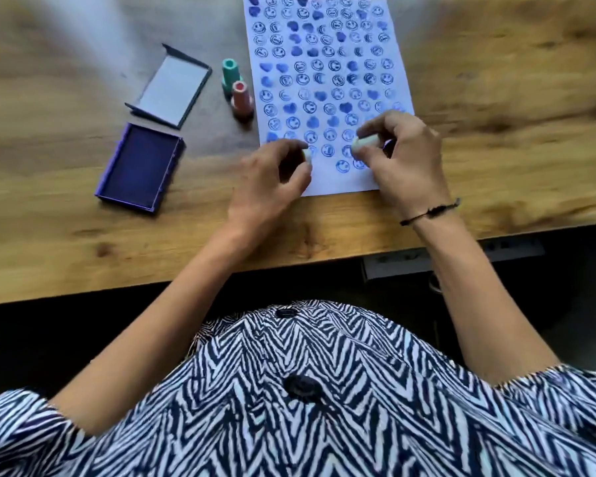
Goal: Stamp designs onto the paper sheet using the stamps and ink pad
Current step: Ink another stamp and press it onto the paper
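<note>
white stamp pieces sit pinched in my left hand [276, 173] and right hand [398, 149]; purple ink pad [139, 166] lies well left, nearer my left; paper sheet's [327, 80] bare strip is directly beneath.

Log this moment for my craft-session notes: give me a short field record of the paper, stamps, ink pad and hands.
paper sheet: nearly filled with blue smiley and heart prints, bare strip at near edge
left hand: holds a small white piece over the sheet
right hand: holds a white stamp over the sheet
idle stamps: teal stamp and pink stamp, upright, left of the sheet
ink pad: open, blue-purple
ink pad lid: lying beyond the pad
</note>
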The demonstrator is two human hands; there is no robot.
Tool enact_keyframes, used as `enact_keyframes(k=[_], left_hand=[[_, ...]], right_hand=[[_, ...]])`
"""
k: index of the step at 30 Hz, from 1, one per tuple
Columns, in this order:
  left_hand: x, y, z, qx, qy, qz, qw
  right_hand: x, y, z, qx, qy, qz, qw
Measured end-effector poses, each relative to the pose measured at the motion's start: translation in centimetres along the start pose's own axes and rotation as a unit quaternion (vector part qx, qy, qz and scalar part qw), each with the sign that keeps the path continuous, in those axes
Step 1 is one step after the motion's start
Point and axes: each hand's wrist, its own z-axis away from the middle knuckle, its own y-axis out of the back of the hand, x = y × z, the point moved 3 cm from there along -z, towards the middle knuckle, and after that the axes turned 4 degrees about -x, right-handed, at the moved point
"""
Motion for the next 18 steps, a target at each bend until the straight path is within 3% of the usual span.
enact_keyframes(k=[5, 18], left_hand=[[-0.1, 0.2, -0.1, 0.011, -0.013, 0.001, 1.000], [-0.3, 0.3, 0.0, 0.029, 0.002, 0.023, 0.999]], right_hand=[[-1.3, -1.9, -0.1, -0.072, 0.059, 0.119, 0.989], [-2.3, -3.9, 0.1, -0.082, 0.160, 0.322, 0.929]])
